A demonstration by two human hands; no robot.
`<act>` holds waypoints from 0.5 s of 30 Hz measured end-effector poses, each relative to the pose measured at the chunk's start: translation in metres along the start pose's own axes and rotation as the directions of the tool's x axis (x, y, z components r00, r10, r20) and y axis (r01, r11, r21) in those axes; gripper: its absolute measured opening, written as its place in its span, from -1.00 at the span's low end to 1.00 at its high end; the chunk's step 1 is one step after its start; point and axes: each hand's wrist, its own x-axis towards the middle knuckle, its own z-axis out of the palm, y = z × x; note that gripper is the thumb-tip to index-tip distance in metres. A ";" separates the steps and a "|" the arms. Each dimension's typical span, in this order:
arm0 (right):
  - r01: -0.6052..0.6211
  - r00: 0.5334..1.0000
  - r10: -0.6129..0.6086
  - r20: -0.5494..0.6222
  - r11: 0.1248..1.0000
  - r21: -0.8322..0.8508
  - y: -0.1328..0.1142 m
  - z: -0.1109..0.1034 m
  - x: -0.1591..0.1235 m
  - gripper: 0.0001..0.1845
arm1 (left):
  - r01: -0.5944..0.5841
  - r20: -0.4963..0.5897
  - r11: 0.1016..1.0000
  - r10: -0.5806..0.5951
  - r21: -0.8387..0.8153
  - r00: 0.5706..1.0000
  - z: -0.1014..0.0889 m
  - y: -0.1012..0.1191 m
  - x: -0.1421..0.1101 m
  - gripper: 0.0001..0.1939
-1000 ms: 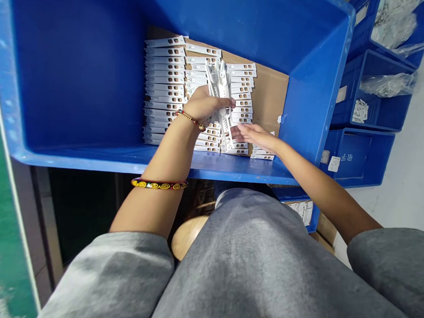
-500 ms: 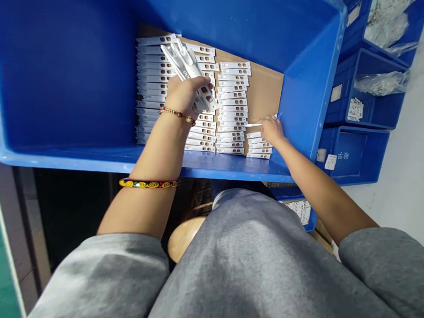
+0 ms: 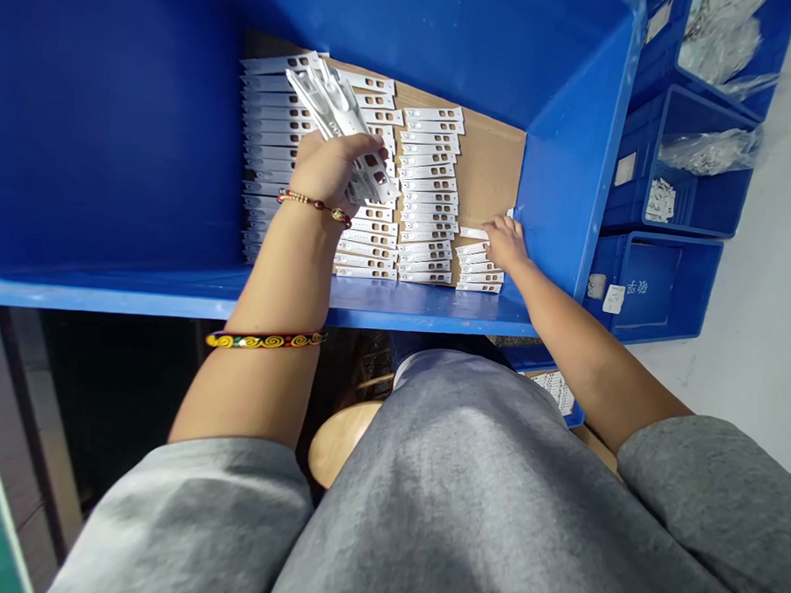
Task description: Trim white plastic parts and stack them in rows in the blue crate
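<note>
My left hand [image 3: 323,164] is closed around a bundle of white slotted strips [image 3: 341,115], held slantwise above the rows. My right hand [image 3: 505,241] is low over the short right-hand row, its fingers closed on one end of a single white strip [image 3: 472,233]. That strip lies nearly flat at the top of the row, and the fingers hide its right end. Overlapping strips of the same kind form a neat middle row [image 3: 430,184] and more rows further left [image 3: 271,138], partly covered by my left hand and forearm.
The rows lie on a cardboard sheet [image 3: 489,165] inside a large blue bin [image 3: 574,103] with high walls; its near rim [image 3: 427,321] passes under my forearms. Smaller blue crates [image 3: 671,287] with bagged parts are stacked at the right. A wooden stool seat [image 3: 340,443] shows below.
The strip at my right hand has turned from edge-on to lying flatter on the cardboard. My left hand still holds its bundle; the whole view has shifted slightly.
</note>
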 end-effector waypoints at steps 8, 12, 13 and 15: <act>0.057 0.996 -0.061 0.066 0.997 0.061 0.007 0.008 0.006 -0.60 | 0.039 -0.010 0.998 -0.038 0.056 0.999 0.001 0.003 -0.003 -0.75; 0.124 0.989 -0.128 0.070 0.990 0.064 0.005 0.007 0.006 -0.63 | 0.040 0.013 0.998 -0.041 0.048 0.999 0.000 0.001 -0.002 -0.78; 0.142 0.986 -0.147 0.082 0.988 0.055 0.004 0.007 0.005 -0.62 | 0.042 0.010 0.998 -0.042 0.044 0.999 0.000 0.000 -0.002 -0.78; 0.164 0.980 -0.166 0.110 0.986 0.028 0.001 0.006 0.005 -0.62 | 0.035 0.008 0.999 -0.036 0.017 0.999 0.000 -0.001 0.001 -0.78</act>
